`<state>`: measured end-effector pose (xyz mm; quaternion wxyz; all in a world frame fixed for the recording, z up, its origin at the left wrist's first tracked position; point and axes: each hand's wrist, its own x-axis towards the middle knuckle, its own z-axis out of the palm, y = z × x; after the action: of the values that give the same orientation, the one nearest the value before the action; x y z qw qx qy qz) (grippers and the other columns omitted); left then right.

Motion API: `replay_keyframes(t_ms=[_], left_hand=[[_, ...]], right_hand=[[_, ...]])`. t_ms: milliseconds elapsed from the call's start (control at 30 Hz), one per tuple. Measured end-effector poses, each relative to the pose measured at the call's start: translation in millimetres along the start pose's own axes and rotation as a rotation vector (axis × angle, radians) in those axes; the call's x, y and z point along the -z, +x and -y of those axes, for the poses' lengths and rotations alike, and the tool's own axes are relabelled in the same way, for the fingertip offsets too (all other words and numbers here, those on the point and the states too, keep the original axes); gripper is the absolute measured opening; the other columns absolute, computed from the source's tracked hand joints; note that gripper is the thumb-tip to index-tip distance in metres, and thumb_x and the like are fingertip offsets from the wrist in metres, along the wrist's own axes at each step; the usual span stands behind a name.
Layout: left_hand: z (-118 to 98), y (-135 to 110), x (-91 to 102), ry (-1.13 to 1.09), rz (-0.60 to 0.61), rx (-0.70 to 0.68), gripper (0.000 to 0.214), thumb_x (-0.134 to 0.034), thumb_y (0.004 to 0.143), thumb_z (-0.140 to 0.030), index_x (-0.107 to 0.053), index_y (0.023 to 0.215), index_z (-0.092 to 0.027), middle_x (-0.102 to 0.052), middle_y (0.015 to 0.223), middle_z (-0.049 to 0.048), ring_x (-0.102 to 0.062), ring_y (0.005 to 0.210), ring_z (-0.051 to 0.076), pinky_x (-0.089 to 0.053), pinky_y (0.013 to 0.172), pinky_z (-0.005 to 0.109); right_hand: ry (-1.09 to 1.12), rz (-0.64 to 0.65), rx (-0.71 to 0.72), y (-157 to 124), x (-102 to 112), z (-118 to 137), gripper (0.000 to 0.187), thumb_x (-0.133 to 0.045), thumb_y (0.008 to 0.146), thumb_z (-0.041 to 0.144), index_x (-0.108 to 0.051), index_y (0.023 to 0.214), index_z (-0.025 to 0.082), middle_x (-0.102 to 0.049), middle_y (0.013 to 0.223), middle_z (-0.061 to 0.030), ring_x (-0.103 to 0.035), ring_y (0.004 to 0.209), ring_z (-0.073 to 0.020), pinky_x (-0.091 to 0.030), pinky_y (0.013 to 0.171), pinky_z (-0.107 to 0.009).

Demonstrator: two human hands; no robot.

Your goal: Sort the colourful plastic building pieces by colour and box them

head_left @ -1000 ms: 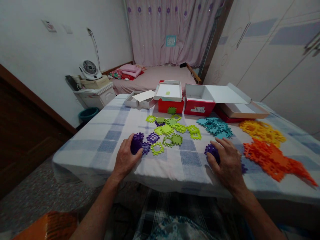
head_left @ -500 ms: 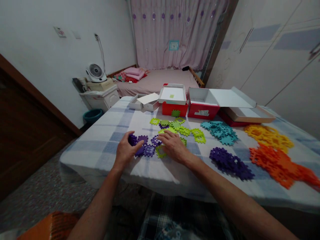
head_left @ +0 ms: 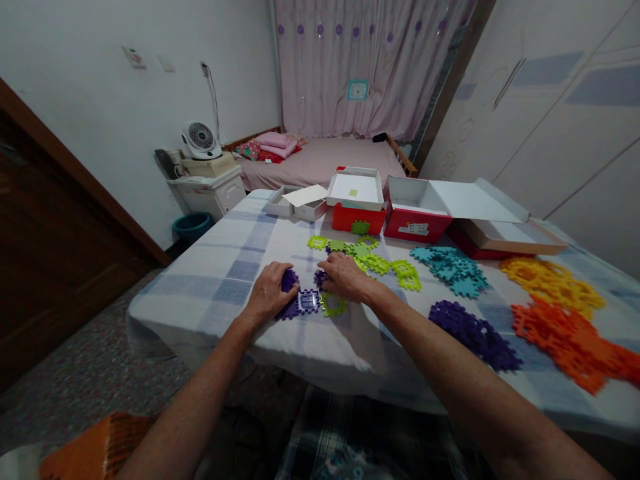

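Observation:
My left hand [head_left: 270, 291] is closed around the edge of a dark purple toothed plastic tile [head_left: 289, 280], with its fingers and thumb on either side. To the right of it lies a flat purple window-frame tile [head_left: 309, 302]. My right hand [head_left: 345, 275] pinches another purple tile [head_left: 320, 278], mostly covered by its fingertips. Just below that hand, a lime-green open-frame tile [head_left: 332, 305] adjoins the window-frame tile. Several more lime-green tiles [head_left: 375, 263] are scattered beyond and right of my right hand.
Piles of purple [head_left: 475, 333], teal [head_left: 453, 270], yellow [head_left: 553, 283] and orange tiles [head_left: 575, 340] spread across the right side. Behind stand a red box [head_left: 358, 217], an open red box [head_left: 417, 223] and shallow white trays [head_left: 280, 205]. A checked cloth [head_left: 200, 300] covers the table.
My left hand has turned and come rightward onto the purple tile. My right hand has drawn its fingers in around the small purple tile. The view has shifted slightly.

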<state>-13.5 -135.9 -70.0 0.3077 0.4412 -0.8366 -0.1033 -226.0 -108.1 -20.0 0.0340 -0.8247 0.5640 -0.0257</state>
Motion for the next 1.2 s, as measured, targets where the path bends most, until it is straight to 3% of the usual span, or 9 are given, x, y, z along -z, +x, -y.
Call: replay_keyframes(t_ms=[167, 367, 467, 567, 633, 733, 900, 1000, 1200], left_hand=[[0.8, 1.8, 2.6, -0.062, -0.048, 0.088, 0.037, -0.061, 0.074, -0.03, -0.059, 0.109, -0.019, -0.059, 0.102, 0.0075, -0.058, 0.098, 0.024, -0.046, 0.092, 0.04], [4.2, 4.7, 5.6, -0.15, -0.014, 0.163, 0.043, -0.068, 0.071, -0.04, -0.061, 0.108, -0.018, -0.061, 0.107, 0.0088, -0.059, 0.102, 0.026, -0.045, 0.094, 0.041], [1.3, 4.5, 4.8, -0.149, 0.037, 0.142, 0.055, -0.074, 0.063, -0.044, -0.061, 0.111, -0.019, -0.062, 0.106, 0.008, -0.059, 0.1, 0.027, -0.045, 0.092, 0.041], [-2.5, 5.1, 4.8, -0.184, -0.032, 0.153, 0.049, -0.071, 0.063, -0.036, -0.064, 0.107, -0.019, -0.062, 0.103, 0.0074, -0.058, 0.099, 0.026, -0.045, 0.093, 0.041], [-3.0, 5.8, 6.5, -0.307, -0.13, 0.235, 0.039, -0.066, 0.065, -0.033, -0.066, 0.101, -0.018, -0.063, 0.098, 0.0059, -0.059, 0.094, 0.023, -0.047, 0.089, 0.037], [0.0, 6.0, 12.7, -0.746, -0.278, 0.467, 0.033, -0.061, 0.071, -0.037, -0.066, 0.097, -0.018, -0.061, 0.079, 0.0007, -0.058, 0.07, 0.014, -0.048, 0.065, 0.026], [4.8, 3.1, 28.2, -1.489, -0.35, 0.706, 0.039, -0.065, 0.071, -0.046, -0.065, 0.094, -0.014, -0.062, 0.075, -0.0005, -0.059, 0.062, 0.009, -0.046, 0.053, 0.017], [4.8, 0.9, 32.8, -1.578, -0.379, 0.738, 0.035, -0.071, 0.071, -0.038, -0.065, 0.096, -0.014, -0.063, 0.075, -0.0011, -0.06, 0.062, 0.008, -0.049, 0.053, 0.017], [7.5, -2.6, 32.3, -1.605, -0.345, 0.787, 0.027, -0.069, 0.069, -0.023, -0.067, 0.095, -0.014, -0.066, 0.077, 0.0011, -0.061, 0.063, 0.009, -0.051, 0.054, 0.018]], right_hand=[[0.07, -0.065, -0.052, 0.3, -4.1, -5.6, 0.033, -0.069, 0.077, 0.031, -0.065, 0.106, 0.016, -0.055, 0.115, -0.0131, -0.048, 0.108, -0.0267, -0.038, 0.085, -0.035], [0.127, -0.15, -0.144, -7.0, -3.1, 0.0, 0.021, -0.046, 0.094, 0.027, -0.062, 0.098, 0.014, -0.062, 0.101, -0.0107, -0.053, 0.093, -0.0208, -0.035, 0.078, -0.032], [0.144, -0.173, -0.047, -15.1, 4.8, 15.6, 0.022, -0.045, 0.095, 0.028, -0.062, 0.093, 0.014, -0.062, 0.098, -0.0103, -0.052, 0.093, -0.0206, -0.035, 0.08, -0.032], [0.173, -0.076, 0.119, -21.9, 4.0, 33.2, 0.016, -0.051, 0.091, 0.027, -0.062, 0.094, 0.014, -0.061, 0.099, -0.0093, -0.051, 0.095, -0.0199, -0.035, 0.082, -0.032], [0.177, -0.028, 0.156, -23.4, -2.0, 40.4, 0.015, -0.055, 0.087, 0.025, -0.061, 0.096, 0.014, -0.06, 0.1, -0.0095, -0.051, 0.098, -0.0206, -0.035, 0.084, -0.033], [0.171, -0.016, 0.131, -22.0, -11.1, 42.5, 0.017, -0.059, 0.083, 0.025, -0.061, 0.097, 0.015, -0.059, 0.104, -0.0108, -0.05, 0.101, -0.0221, -0.035, 0.087, -0.035], [0.22, -0.087, 0.123, -23.2, -12.0, 42.2, 0.035, -0.063, 0.079, 0.021, -0.056, 0.114, 0.018, -0.056, 0.108, -0.0092, -0.051, 0.099, -0.0225, -0.036, 0.083, -0.033], [0.25, -0.094, 0.107, -27.1, -11.0, 44.6, 0.053, -0.058, 0.082, 0.015, -0.044, 0.133, 0.017, -0.057, 0.112, -0.01, -0.052, 0.101, -0.0221, -0.036, 0.086, -0.034], [0.32, -0.125, 0.034, -23.6, -10.8, 42.4, 0.011, -0.051, 0.09, 0.021, -0.059, 0.096, 0.016, -0.059, 0.095, -0.0071, -0.052, 0.09, -0.0186, -0.036, 0.08, -0.03]])
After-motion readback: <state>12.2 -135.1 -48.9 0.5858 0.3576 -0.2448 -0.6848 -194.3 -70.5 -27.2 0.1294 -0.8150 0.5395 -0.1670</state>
